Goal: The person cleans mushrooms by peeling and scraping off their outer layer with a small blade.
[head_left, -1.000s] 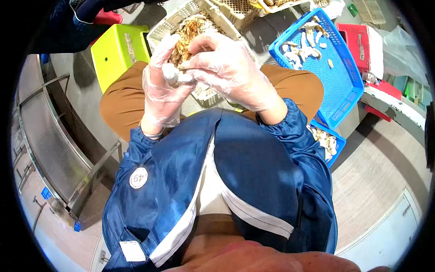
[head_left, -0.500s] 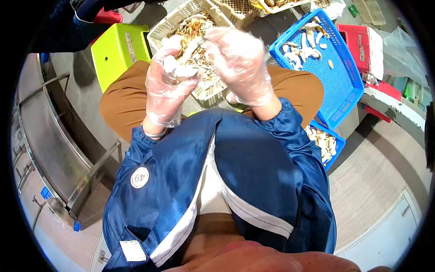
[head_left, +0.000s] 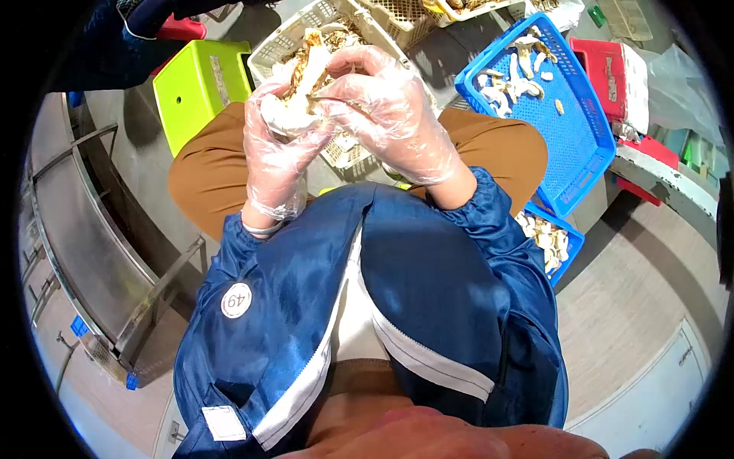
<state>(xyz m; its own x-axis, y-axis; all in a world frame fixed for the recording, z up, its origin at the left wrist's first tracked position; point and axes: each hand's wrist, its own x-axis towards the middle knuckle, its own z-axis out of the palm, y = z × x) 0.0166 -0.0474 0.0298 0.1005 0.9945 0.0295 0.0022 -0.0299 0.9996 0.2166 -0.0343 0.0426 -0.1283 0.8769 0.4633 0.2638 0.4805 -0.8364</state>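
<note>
A pale mushroom (head_left: 289, 116) with a whitish cap and a stem pointing up and away is in my left hand (head_left: 277, 157), whose gloved fingers wrap round the cap. My right hand (head_left: 394, 118), also in a clear plastic glove, touches the mushroom's right side with its fingers pinched together; whatever lies between those fingertips is too small to make out. Beneath and beyond both hands stands a cream perforated crate (head_left: 274, 52) holding brownish scraps and mushroom pieces.
To the right lies a blue perforated tray (head_left: 569, 145) with mushroom pieces at its far end. A smaller blue basket (head_left: 569, 249) of pale pieces sits below it. A lime-green stool (head_left: 183, 92) stands left, a red stool (head_left: 600, 76) right, and a metal frame (head_left: 153, 294) far left.
My right hand has come back down to the mushroom after lifting away from it. The mushroom in my left hand has turned, and its stem now shows pointing up.
</note>
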